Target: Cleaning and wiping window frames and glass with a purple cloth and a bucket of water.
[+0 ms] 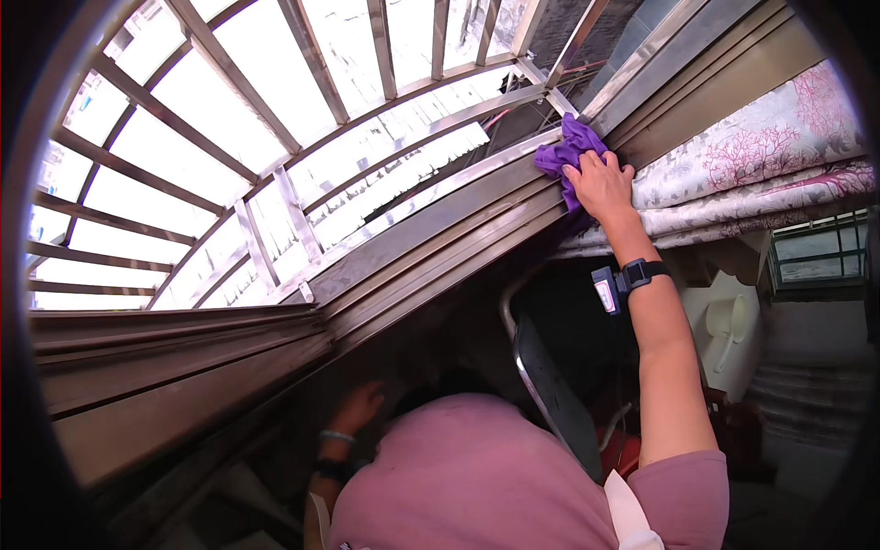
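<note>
My right hand (599,180) presses a crumpled purple cloth (558,157) into the far right corner of a metal window frame. The cloth touches both the grooved sliding track (440,234) of the sill and the upright side of the frame (701,82). My fingers are spread over the cloth, and part of it hangs down below the hand. In the shade beneath the sill, my left hand (359,408) hangs at my side, near my body. Nothing shows in it, but the darkness hides how its fingers are set.
Metal security bars (313,62) curve outside the window. A patterned curtain (749,155) is bunched at the right, beside my right forearm. Below the sill stands a chair with a dark backrest (550,392). A pale dipper (726,323) is at the lower right.
</note>
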`<state>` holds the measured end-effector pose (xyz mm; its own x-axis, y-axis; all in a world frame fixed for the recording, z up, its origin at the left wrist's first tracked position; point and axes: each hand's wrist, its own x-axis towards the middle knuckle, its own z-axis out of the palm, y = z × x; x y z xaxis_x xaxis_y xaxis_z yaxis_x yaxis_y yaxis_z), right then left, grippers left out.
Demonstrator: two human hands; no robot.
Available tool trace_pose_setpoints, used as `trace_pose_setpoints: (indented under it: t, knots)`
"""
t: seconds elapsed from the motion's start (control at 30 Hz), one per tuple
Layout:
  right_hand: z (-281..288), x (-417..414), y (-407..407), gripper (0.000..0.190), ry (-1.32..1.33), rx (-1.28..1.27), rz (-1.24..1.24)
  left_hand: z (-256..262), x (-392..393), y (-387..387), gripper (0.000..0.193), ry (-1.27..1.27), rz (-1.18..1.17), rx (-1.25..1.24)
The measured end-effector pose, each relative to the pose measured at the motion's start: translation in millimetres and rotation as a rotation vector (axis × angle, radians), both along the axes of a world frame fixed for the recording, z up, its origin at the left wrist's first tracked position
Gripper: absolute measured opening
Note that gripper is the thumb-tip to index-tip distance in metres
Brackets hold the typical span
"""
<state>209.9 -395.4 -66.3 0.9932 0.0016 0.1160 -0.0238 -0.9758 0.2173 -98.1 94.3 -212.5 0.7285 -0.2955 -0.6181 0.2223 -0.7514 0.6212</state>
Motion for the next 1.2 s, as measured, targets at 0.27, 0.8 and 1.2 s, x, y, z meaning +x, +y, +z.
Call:
trace_pose_setpoints:
  t: [0.27, 0.8, 1.2]
  knots:
    - [-17.5, -7.0, 17.7, 0.053, -0.085, 0.054, 0.006, -8.7, -10.9, 10.7, 0.038, 0.025, 0.029, 0.015]
    - [-20.8, -125.7, 280.3, 0.027, -0.125, 0.474, 0.526, -15.6, -44.3, 34.2, 0.040, 0.071, 0.090, -0.076]
    - [6.0, -98.5, 218.1, 0.027, 0.077, 2.451, 0.009, -8.2, -19.4, 11.8, 0.038, 0.101, 0.095, -0.134]
